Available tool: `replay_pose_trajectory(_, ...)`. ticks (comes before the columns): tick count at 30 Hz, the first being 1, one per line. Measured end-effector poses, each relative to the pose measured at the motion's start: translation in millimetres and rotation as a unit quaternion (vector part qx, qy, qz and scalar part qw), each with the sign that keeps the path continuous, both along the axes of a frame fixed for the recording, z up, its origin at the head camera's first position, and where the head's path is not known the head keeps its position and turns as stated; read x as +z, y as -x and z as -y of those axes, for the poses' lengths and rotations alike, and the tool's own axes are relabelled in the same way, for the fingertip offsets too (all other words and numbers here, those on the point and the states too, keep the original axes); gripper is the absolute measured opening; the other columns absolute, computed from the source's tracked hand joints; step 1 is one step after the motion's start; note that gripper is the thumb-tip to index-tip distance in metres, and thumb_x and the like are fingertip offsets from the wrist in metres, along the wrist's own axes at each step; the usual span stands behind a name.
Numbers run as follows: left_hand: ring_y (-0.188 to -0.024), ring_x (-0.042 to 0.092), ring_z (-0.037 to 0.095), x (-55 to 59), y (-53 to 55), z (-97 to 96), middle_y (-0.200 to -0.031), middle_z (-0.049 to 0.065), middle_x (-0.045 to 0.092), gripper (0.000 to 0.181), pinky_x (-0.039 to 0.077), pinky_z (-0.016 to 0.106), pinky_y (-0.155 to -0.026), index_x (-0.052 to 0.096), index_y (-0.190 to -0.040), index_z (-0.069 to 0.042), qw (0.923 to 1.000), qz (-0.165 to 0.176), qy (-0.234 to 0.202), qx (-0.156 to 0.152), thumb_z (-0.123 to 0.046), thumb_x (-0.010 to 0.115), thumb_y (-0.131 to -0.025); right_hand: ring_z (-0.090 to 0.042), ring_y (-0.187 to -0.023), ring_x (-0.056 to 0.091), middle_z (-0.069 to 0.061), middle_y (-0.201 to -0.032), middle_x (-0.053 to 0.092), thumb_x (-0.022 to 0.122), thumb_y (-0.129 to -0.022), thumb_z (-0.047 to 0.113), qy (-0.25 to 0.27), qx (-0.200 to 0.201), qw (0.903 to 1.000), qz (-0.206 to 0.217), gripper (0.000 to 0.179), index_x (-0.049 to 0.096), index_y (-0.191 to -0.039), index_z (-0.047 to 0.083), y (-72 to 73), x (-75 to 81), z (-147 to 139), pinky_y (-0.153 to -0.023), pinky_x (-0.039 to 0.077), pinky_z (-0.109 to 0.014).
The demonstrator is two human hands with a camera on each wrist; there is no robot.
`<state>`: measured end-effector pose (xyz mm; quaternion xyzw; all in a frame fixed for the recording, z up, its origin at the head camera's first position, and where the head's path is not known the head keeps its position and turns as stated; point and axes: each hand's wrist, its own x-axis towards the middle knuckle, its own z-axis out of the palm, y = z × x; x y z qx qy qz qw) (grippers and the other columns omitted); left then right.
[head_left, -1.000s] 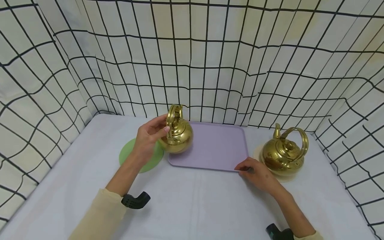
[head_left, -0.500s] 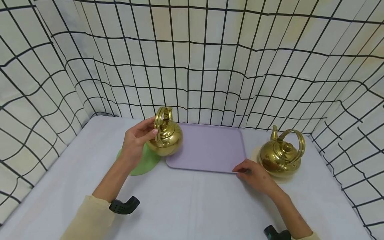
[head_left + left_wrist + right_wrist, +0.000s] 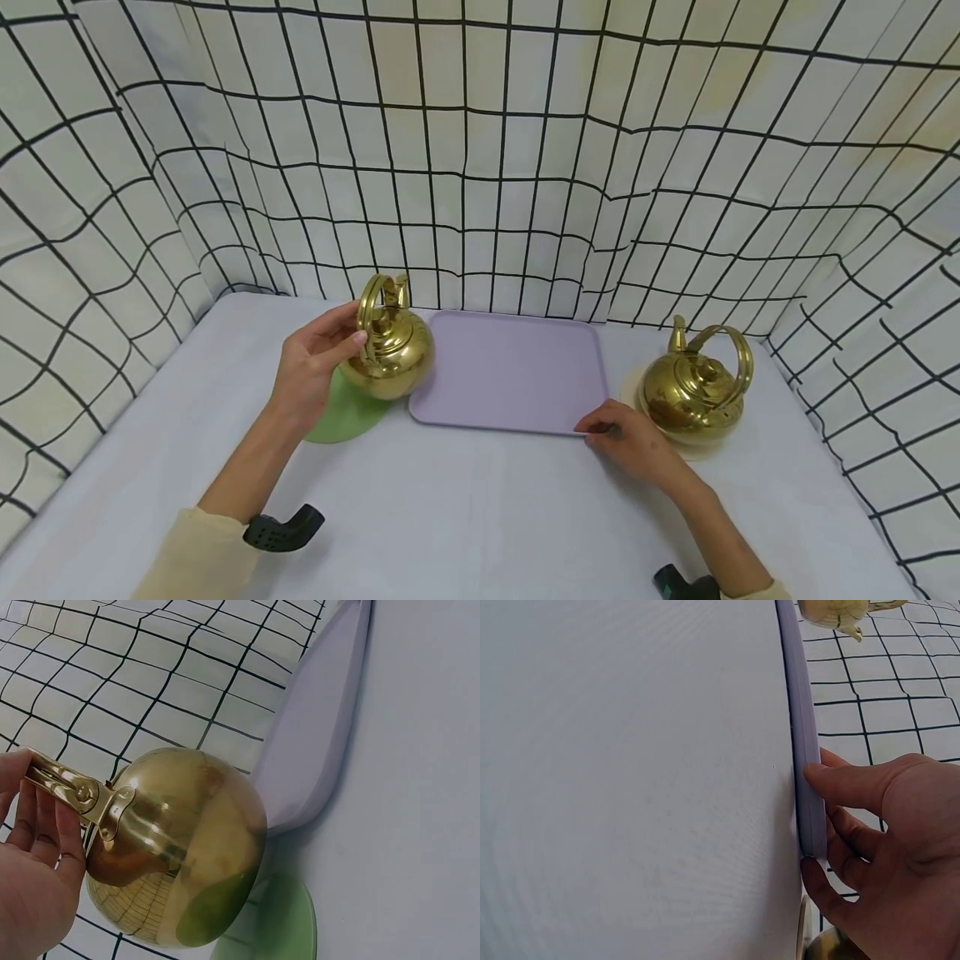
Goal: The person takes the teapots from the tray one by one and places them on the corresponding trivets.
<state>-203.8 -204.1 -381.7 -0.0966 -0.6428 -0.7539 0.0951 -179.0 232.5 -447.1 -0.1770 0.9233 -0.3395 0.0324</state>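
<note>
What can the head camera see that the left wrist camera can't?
Only the head view shows the right hand gripping the near right corner of the purple tray, and a second gold kettle on a pale mat beside it. Only the left wrist view shows the held gold kettle from below, in the air. Both show the left hand holding that kettle's handle, above the green mat.

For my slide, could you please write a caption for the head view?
Left hand holds a brass teapot above a green mat; right hand grips the lilac tray.
</note>
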Motion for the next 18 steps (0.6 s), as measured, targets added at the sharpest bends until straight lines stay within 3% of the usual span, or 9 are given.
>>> replay_pose_trajectory(18, -0.1, 0.065, 0.008, -0.5, -12.2, 17.9, -0.108, -0.005, 0.074, 0.036, 0.053, 0.018, -0.087, 0.07, -0.132, -0.01, 0.9997, -0.012, -0.016, 0.013, 0.003, 0.063, -0.099, -0.012, -0.098, 0.067, 0.005, -0.101, 0.071, 0.075, -0.093, 0.004, 0.002, 0.001, 1.0, -0.007, 0.019, 0.079, -0.103, 0.019, 0.1, -2.6, -1, -0.086, 0.057, -0.025)
